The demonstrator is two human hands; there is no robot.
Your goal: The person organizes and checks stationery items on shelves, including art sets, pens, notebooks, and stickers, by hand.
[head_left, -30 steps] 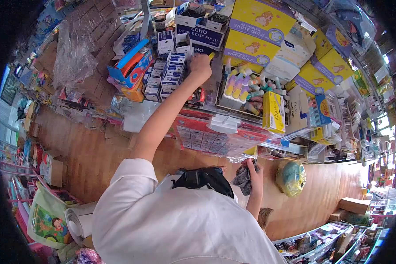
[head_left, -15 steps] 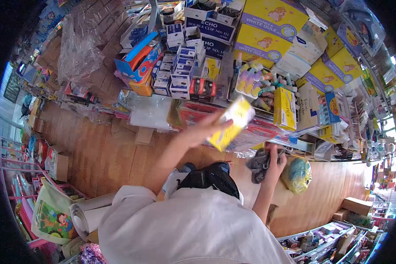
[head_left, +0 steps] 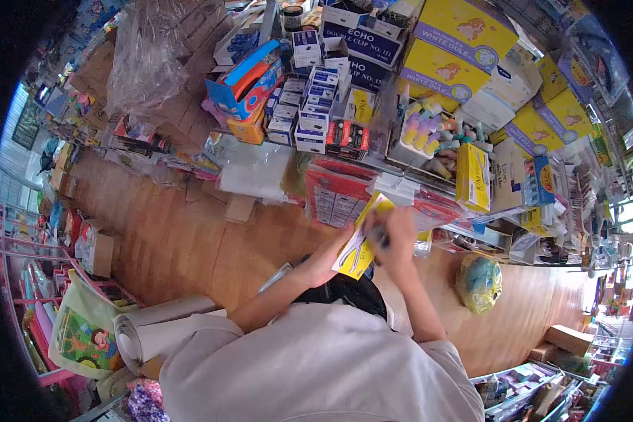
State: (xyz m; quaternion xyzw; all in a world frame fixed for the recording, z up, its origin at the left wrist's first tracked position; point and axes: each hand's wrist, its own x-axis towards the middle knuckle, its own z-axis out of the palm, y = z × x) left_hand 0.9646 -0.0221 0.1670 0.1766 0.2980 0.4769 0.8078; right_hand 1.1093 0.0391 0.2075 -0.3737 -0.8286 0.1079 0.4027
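Note:
My left hand (head_left: 325, 261) holds a yellow and white box (head_left: 356, 247) by its left side, tilted in front of my chest. Over the box's upper right part is my right hand (head_left: 395, 235), its fingers curled around a dark, blurred cloth-like item (head_left: 378, 239). Just beyond the hands, flat red packets (head_left: 339, 191) lie along the shelf edge. A similar yellow box (head_left: 473, 177) stands upright on the shelf to the right, beside a tray of glue bottles (head_left: 420, 133) with purple and yellow parts.
Small blue and white boxes (head_left: 313, 119) are stacked on the shelf near a blue and red carton (head_left: 246, 88). Large yellow glue cartons (head_left: 446, 67) stand behind. On the wooden floor (head_left: 169, 235) sits a yellow plastic bag (head_left: 480, 283). Rolled white sheets (head_left: 165, 323) lie at lower left.
The yellow box has moved down, closer to my chest. My right hand has come up and left to it with the dark item. The view has shifted slightly.

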